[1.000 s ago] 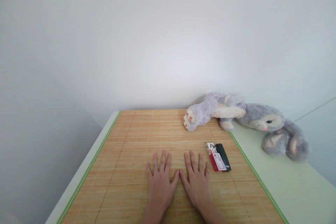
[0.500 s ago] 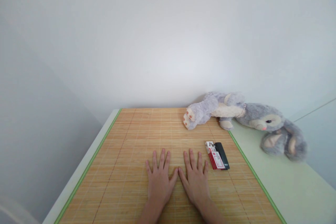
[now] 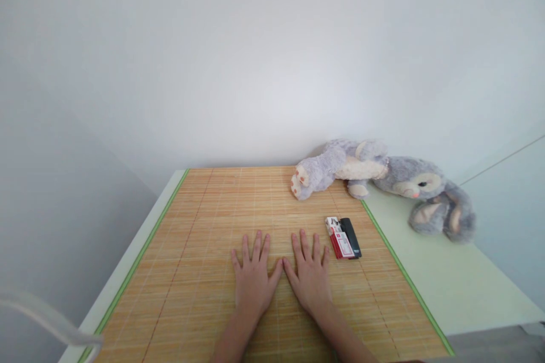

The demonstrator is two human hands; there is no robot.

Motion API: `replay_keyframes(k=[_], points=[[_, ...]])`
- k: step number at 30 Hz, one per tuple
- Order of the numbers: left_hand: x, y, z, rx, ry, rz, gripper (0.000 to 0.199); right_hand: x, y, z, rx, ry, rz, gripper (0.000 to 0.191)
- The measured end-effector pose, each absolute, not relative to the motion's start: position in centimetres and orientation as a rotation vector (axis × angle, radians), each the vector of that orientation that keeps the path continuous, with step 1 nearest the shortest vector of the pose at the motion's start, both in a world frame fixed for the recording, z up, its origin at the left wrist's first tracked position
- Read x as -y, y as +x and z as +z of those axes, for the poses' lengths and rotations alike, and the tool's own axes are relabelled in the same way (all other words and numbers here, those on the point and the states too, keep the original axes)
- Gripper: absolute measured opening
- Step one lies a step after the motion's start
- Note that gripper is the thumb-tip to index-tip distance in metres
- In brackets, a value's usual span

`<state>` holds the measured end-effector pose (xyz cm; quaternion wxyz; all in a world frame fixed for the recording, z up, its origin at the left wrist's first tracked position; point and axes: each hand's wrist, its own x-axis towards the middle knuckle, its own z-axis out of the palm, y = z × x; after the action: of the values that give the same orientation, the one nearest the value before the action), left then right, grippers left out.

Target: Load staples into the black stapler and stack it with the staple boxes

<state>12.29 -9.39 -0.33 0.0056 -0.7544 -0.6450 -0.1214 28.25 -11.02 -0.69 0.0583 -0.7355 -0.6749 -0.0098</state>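
Observation:
My left hand (image 3: pixel 254 278) lies flat on a bamboo mat (image 3: pixel 179 295), palm down, with its fingers spread. Beside it my right hand (image 3: pixel 310 279) rests the same way, and the two thumb tips meet or almost meet. Neither hand holds anything. Just beyond the right hand's fingers, to the right, sits a small red-and-white box (image 3: pixel 340 243). A black stapler (image 3: pixel 350 238) lies alongside that box, partly hidden by it.
A grey plush rabbit (image 3: pixel 361 168) lies on its side at the back right, across the mat's green edge. Pale table top (image 3: pixel 460 278) shows right of the mat. A white wall (image 3: pixel 255 68) stands behind. A white curved cord-like thing (image 3: pixel 46 315) is at lower left.
The whole view has shifted, so everything appears slightly higher and further left. Both hands stay flat on the mat in the same pose. More of the white curved thing shows.

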Motion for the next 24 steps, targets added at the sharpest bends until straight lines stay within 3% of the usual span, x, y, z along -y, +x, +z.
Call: replay_keyframes(k=[24], points=[[9.51,12.36,0.25,2.062,-2.39,-0.401,0.07,11.04,28.23,-0.73,2.035,-2.264,-0.034,0.075]])
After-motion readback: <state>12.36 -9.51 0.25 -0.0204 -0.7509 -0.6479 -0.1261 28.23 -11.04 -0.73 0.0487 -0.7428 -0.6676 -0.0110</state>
